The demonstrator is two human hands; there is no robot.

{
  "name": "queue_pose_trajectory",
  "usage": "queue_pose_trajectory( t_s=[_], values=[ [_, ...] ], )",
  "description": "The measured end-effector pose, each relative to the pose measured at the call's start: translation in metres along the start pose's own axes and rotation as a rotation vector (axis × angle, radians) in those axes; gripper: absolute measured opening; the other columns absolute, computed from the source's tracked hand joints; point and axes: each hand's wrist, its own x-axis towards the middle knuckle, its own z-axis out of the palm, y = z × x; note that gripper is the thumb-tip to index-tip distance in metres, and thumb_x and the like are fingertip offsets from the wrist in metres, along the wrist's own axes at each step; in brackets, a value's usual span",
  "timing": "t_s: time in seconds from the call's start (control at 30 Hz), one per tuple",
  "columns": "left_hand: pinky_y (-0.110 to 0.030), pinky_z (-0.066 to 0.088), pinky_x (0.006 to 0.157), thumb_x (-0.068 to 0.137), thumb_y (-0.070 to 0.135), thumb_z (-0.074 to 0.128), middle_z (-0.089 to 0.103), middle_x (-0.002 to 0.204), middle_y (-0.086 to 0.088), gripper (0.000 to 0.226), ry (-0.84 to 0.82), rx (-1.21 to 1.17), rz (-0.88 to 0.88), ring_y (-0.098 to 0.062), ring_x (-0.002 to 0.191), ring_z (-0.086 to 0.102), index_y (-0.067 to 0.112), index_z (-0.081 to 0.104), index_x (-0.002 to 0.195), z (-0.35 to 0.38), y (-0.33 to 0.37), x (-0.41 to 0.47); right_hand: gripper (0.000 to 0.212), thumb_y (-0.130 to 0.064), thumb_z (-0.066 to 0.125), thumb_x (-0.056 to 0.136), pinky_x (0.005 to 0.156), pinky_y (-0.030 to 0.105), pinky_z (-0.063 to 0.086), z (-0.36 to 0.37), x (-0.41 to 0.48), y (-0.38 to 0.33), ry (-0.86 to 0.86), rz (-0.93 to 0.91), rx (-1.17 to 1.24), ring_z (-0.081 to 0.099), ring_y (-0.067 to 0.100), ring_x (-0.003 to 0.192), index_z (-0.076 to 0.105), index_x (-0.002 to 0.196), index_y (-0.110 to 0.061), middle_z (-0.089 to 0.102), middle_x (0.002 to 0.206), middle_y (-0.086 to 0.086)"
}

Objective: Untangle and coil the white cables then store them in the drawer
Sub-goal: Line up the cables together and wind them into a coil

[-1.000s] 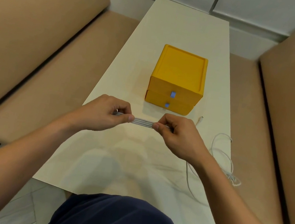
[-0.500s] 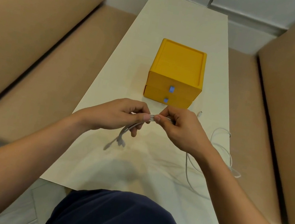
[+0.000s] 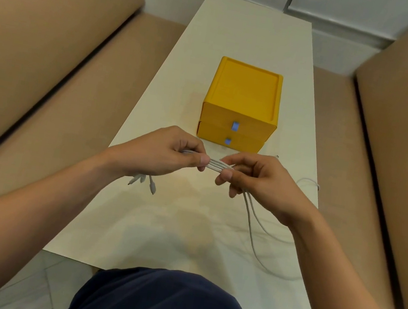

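The fingers (image 3: 198, 158) of the left hand (image 3: 168, 153) pinch a flat band of white cables (image 3: 216, 164). The right hand (image 3: 255, 179) curls round the same strands just beside it, likely to keep them parallel so they coil without crossing. Plug ends (image 3: 143, 180) dangle below the left wrist, and loose lengths (image 3: 253, 224) trail rightward over the bench (image 3: 245, 31). The yellow drawer unit (image 3: 241, 101) sits just beyond, both drawers closed.
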Motion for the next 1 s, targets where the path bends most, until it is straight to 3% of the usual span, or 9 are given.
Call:
queue_pose_trajectory(
  t_s=[0.13,0.3,0.37,0.47,0.6,0.7,0.8,0.87,1.0],
  values=[
    [-0.022,0.028,0.052,0.1,0.042,0.063,0.044,0.053,0.011,0.025,0.006,0.052,0.005,-0.008,0.054,0.035,0.03,0.074,0.081,-0.003,0.005,0.001,0.014,-0.023,0.069,0.099,0.069,0.032,0.052,-0.005,-0.001,-0.003,0.021,0.064,-0.006,0.069,0.015,0.07,0.076,0.101,-0.011,0.08,0.09,0.004],
    [-0.025,0.03,0.055,0.1,0.042,0.062,0.046,0.052,0.01,0.027,0.021,0.061,-0.028,-0.007,0.053,0.036,0.029,0.074,0.079,-0.003,0.008,0.002,0.012,-0.033,0.067,0.1,0.062,0.033,0.052,-0.002,0.0,-0.004,0.122,-0.031,-0.281,0.066,0.011,0.058,0.07,0.096,-0.022,0.077,0.078,-0.007],
    [-0.025,0.031,0.055,0.1,0.041,0.063,0.048,0.053,0.01,0.028,0.05,0.043,-0.045,-0.005,0.051,0.038,0.027,0.075,0.078,-0.003,0.006,0.004,0.008,-0.036,0.068,0.099,0.062,0.027,0.048,0.002,0.0,0.0,0.203,-0.108,-0.356,0.059,0.007,0.059,0.069,0.105,-0.031,0.075,0.075,-0.013],
    [-0.024,0.031,0.055,0.098,0.041,0.065,0.048,0.056,0.008,0.03,0.052,-0.001,-0.075,-0.004,0.052,0.04,0.024,0.077,0.076,-0.004,0.003,0.006,0.035,-0.038,0.069,0.097,0.066,0.022,0.047,0.007,-0.002,0.002,0.246,-0.182,-0.369,0.06,0.012,0.071,0.062,0.132,-0.038,0.076,0.083,-0.021],
    [-0.03,0.031,0.059,0.098,0.04,0.067,0.047,0.059,0.001,0.03,0.034,-0.035,-0.071,-0.016,0.061,0.039,0.025,0.077,0.074,-0.004,0.003,0.004,0.043,-0.031,0.075,0.093,0.065,0.03,0.051,0.007,-0.001,0.003,0.226,-0.146,-0.17,0.057,0.012,0.058,0.064,0.135,-0.033,0.079,0.092,-0.015],
    [-0.031,0.03,0.059,0.097,0.038,0.068,0.046,0.061,-0.004,0.029,0.039,-0.077,-0.066,-0.02,0.063,0.038,0.024,0.078,0.073,-0.005,0.005,0.003,0.034,-0.024,0.08,0.087,0.062,0.029,0.053,0.003,0.0,0.0,0.239,-0.092,0.015,0.066,0.016,0.057,0.073,0.119,-0.021,0.081,0.086,-0.001],
    [-0.033,0.031,0.063,0.096,0.039,0.069,0.046,0.063,-0.007,0.029,0.018,-0.09,-0.058,-0.023,0.065,0.038,0.025,0.078,0.074,-0.006,0.008,0.002,0.017,-0.021,0.083,0.083,0.062,0.034,0.054,0.0,-0.001,-0.003,0.222,-0.047,0.032,0.07,0.019,0.06,0.079,0.097,-0.013,0.08,0.08,0.004],
    [-0.032,0.032,0.063,0.096,0.039,0.069,0.045,0.063,-0.008,0.029,0.022,-0.102,-0.063,-0.022,0.066,0.038,0.025,0.078,0.073,-0.006,0.009,0.001,0.016,-0.021,0.084,0.083,0.06,0.033,0.053,-0.001,0.0,-0.003,0.235,-0.051,0.019,0.069,0.02,0.058,0.079,0.092,-0.01,0.079,0.078,0.005],
    [-0.03,0.031,0.06,0.096,0.041,0.068,0.045,0.061,-0.004,0.031,0.048,-0.097,-0.097,-0.016,0.063,0.038,0.024,0.078,0.072,-0.004,0.006,0.0,0.022,-0.043,0.078,0.084,0.053,0.03,0.048,0.001,0.002,0.001,0.297,-0.1,-0.172,0.057,0.013,0.052,0.079,0.089,-0.022,0.076,0.072,-0.003]
  ],
)
